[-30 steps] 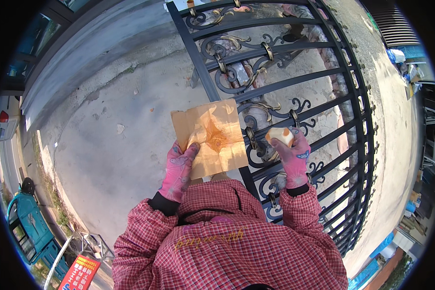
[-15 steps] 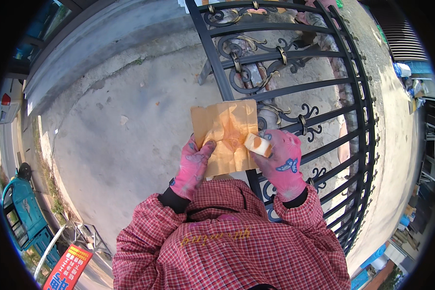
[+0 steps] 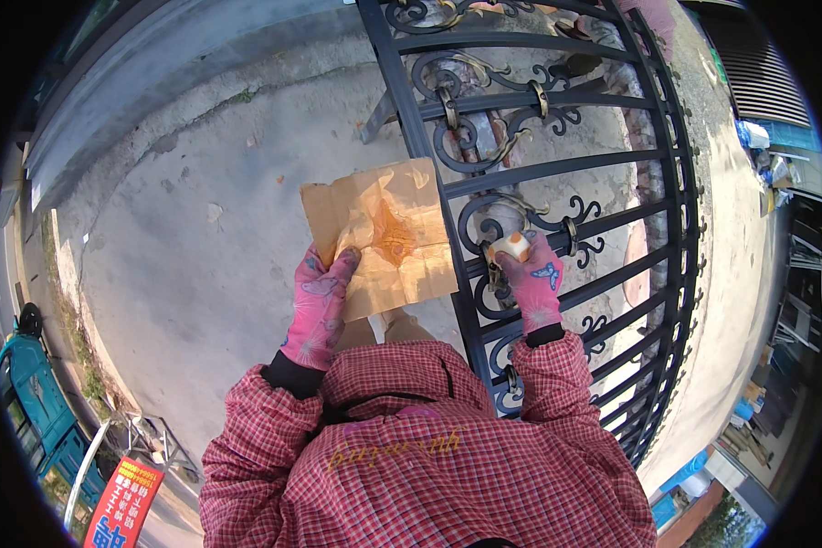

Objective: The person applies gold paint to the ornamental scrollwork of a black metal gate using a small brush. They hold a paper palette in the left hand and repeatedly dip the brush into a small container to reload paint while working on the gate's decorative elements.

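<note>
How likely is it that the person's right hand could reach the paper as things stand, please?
Likely yes: though the right hand holds the block over the gate, the way to the paper in the left hand looks free.

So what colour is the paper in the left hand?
The paper is brown with an orange patch, seen best in the head view.

A stained cardboard sheet (image 3: 381,239) and a white block (image 3: 511,247), held near a black metal gate (image 3: 557,168)
The brown sheet is held open and slightly tilted, creased by folds and smeared orange-brown at its middle. The block, patched with orange, is held to the sheet's right, over the gate's curls; whether contact is made there cannot be told.
</note>
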A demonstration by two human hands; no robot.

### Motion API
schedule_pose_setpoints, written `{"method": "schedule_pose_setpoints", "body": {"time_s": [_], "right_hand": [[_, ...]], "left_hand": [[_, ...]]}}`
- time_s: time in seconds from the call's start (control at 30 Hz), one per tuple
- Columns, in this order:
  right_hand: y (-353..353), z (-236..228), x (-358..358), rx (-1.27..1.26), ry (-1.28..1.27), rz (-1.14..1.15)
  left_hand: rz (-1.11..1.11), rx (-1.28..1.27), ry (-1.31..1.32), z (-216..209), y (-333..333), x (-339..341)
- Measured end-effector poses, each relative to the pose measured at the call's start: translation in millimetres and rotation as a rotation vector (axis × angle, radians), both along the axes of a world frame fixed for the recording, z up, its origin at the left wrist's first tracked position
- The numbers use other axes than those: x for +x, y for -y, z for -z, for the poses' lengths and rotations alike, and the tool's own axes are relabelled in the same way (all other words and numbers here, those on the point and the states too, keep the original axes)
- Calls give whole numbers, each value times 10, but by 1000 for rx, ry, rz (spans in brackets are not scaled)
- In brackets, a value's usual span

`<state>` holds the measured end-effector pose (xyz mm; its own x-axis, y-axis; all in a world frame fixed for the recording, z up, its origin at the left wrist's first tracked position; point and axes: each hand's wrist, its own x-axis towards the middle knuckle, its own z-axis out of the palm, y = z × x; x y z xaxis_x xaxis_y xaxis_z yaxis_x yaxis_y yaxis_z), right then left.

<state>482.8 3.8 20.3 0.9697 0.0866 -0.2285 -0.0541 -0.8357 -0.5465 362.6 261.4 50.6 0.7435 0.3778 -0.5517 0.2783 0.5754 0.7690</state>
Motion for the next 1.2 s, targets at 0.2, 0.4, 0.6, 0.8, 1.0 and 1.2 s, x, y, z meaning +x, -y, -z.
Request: {"method": "schedule_pose_setpoints", "body": {"time_s": [0.2,0.4,0.6,0.8,1.0,1.2], "right_hand": [[12,-53,-47,-108,-214,-48],[-83,42,64,-282,-2,-156],[-186,-54,107,-208,20,-114],[-147,90,119,-239,-27,-161],[-140,-154,-110,-90,-77,-40],[119,100,-301,-126,153,-103]], "left_hand": [[11,66,-51,-39,-128,18],[-10,18,-43,-10,-163,93],[-9,2,-72,-38,-214,103],[21,37,-99,-29,-222,153],[8,18,-70,-6,-211,176],[16,21,-52,-22,-128,197]]}}
